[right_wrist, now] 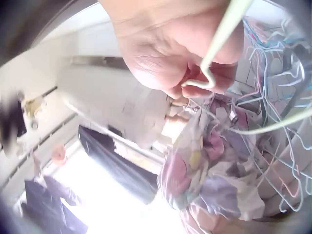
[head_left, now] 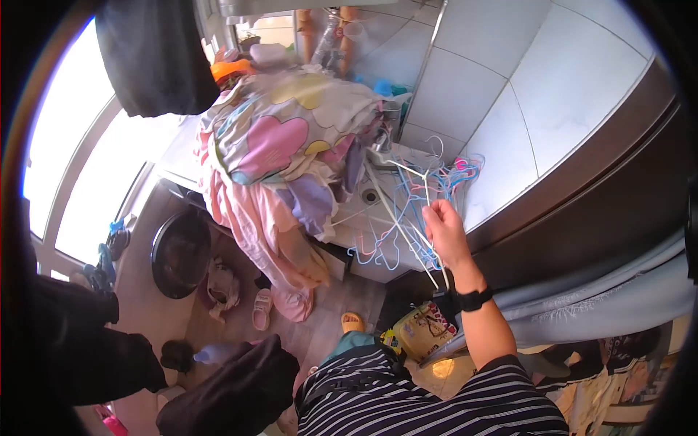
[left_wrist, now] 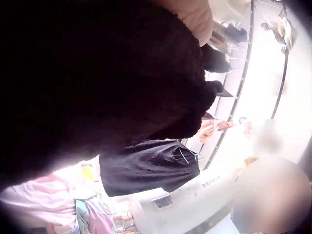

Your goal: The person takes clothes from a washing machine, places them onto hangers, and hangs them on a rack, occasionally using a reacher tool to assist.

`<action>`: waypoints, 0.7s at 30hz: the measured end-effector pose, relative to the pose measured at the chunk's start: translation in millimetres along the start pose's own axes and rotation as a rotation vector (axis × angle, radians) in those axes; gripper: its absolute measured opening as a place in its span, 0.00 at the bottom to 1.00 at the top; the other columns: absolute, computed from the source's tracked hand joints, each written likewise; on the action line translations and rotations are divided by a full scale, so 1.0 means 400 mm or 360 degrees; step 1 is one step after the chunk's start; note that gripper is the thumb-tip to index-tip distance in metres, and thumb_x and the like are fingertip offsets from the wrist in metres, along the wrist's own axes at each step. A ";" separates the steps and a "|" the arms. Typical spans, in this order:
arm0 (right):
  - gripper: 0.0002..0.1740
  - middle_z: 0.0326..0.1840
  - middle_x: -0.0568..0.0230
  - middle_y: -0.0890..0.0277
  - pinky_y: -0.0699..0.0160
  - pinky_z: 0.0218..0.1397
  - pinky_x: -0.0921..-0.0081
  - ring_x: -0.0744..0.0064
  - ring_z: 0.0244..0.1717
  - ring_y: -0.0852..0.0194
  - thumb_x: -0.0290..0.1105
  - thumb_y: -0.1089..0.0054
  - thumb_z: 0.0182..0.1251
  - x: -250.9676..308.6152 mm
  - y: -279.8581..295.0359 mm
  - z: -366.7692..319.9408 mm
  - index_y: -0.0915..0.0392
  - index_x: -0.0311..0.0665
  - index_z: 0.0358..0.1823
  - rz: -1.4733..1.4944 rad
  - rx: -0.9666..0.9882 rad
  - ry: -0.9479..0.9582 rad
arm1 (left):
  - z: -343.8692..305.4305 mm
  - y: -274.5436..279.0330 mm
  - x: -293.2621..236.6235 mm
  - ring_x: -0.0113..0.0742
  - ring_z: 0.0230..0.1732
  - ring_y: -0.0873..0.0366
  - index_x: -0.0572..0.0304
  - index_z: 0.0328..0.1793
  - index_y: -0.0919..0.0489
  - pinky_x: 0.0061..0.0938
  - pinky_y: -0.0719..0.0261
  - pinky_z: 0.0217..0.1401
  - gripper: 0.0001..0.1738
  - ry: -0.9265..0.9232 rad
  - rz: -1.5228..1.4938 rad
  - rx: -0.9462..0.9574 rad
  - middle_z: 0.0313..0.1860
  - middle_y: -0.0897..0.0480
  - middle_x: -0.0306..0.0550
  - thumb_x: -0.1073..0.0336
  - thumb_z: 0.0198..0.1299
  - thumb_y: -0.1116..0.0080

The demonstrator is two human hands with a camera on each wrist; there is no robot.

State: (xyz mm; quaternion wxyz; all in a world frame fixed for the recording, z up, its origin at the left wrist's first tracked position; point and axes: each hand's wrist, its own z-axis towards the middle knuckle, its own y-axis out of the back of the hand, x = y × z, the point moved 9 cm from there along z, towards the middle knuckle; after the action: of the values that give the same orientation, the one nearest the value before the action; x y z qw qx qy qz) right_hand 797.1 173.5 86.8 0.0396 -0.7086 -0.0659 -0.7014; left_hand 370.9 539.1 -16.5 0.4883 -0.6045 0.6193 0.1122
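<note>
My right hand (head_left: 447, 234) grips a pale green-white clothes hanger (head_left: 393, 206) above the sink counter; its fingers curl round it, and the hooked end of the hanger (right_wrist: 208, 75) shows beside the palm. Behind it lies a tangle of blue and pink wire hangers (head_left: 392, 247). In the head view my left hand is hidden, with a black garment (head_left: 233, 389) on that side. Black cloth (left_wrist: 97, 73) fills much of the left wrist view, with a pale pinkish patch (left_wrist: 192, 19) at its top edge; I cannot tell whether that hand grips the cloth.
Printed bedding (head_left: 276, 142) is heaped over the counter, and a pink cloth (head_left: 254, 218) drapes down toward the floor. Dark clothes (head_left: 153, 58) hang by the window. A washing machine door (head_left: 182, 254), pink shoe (head_left: 262, 309) and patterned yellow bag (head_left: 422, 334) are lower down.
</note>
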 end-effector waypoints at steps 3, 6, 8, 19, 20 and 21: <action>0.10 0.24 0.76 0.34 0.37 0.25 0.85 0.86 0.23 0.38 0.35 0.43 0.70 -0.002 -0.057 -0.122 0.33 0.39 0.37 -0.0237 0.0036 0.0139 | -0.016 0.088 -0.144 0.53 0.65 0.29 0.65 0.66 0.30 0.49 0.33 0.70 0.31 -0.0205 -0.0234 0.0003 0.64 0.26 0.58 0.47 0.69 0.59; 0.07 0.25 0.72 0.35 0.34 0.29 0.84 0.83 0.24 0.37 0.29 0.46 0.72 -0.038 -0.199 -0.284 0.36 0.40 0.39 -0.0007 0.0261 0.0230 | -0.071 0.163 -0.349 0.53 0.65 0.28 0.65 0.66 0.30 0.49 0.33 0.70 0.31 -0.0481 -0.0519 0.0116 0.64 0.26 0.58 0.46 0.69 0.58; 0.08 0.29 0.69 0.34 0.31 0.34 0.82 0.82 0.28 0.36 0.27 0.47 0.71 -0.054 -0.293 -0.373 0.38 0.40 0.40 0.0195 0.0414 0.0371 | -0.108 0.158 -0.458 0.53 0.65 0.28 0.65 0.66 0.30 0.48 0.33 0.70 0.31 -0.0615 -0.0620 0.0256 0.64 0.26 0.58 0.46 0.69 0.58; 0.20 0.22 0.76 0.34 0.41 0.25 0.84 0.88 0.23 0.41 0.42 0.55 0.78 -0.030 -0.809 -0.581 0.23 0.36 0.33 0.0071 0.1544 0.0031 | -0.227 0.044 -0.658 0.47 0.54 0.21 0.62 0.59 0.28 0.43 0.23 0.61 0.19 -0.0813 -0.0281 0.0175 0.54 0.21 0.53 0.59 0.68 0.54; 0.19 0.23 0.75 0.33 0.39 0.26 0.83 0.87 0.23 0.40 0.41 0.55 0.78 0.017 -0.852 -0.609 0.22 0.36 0.35 0.0101 0.1610 0.0209 | -0.228 0.034 -0.663 0.47 0.53 0.20 0.61 0.59 0.28 0.42 0.22 0.60 0.18 -0.0800 -0.0295 0.0183 0.53 0.21 0.52 0.60 0.68 0.53; 0.19 0.24 0.73 0.32 0.38 0.26 0.83 0.86 0.23 0.39 0.41 0.56 0.78 0.062 -0.892 -0.641 0.22 0.36 0.36 0.0130 0.1674 0.0392 | -0.229 0.027 -0.665 0.46 0.53 0.20 0.61 0.58 0.28 0.41 0.21 0.58 0.16 -0.0785 -0.0339 0.0161 0.51 0.20 0.52 0.63 0.68 0.53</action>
State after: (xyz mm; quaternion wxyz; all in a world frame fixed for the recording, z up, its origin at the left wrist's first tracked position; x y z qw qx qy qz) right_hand 490.5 488.9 101.9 0.4235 -0.5079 -0.3752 -0.6495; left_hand 263.5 644.8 221.2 0.6631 -0.5953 0.4194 0.1731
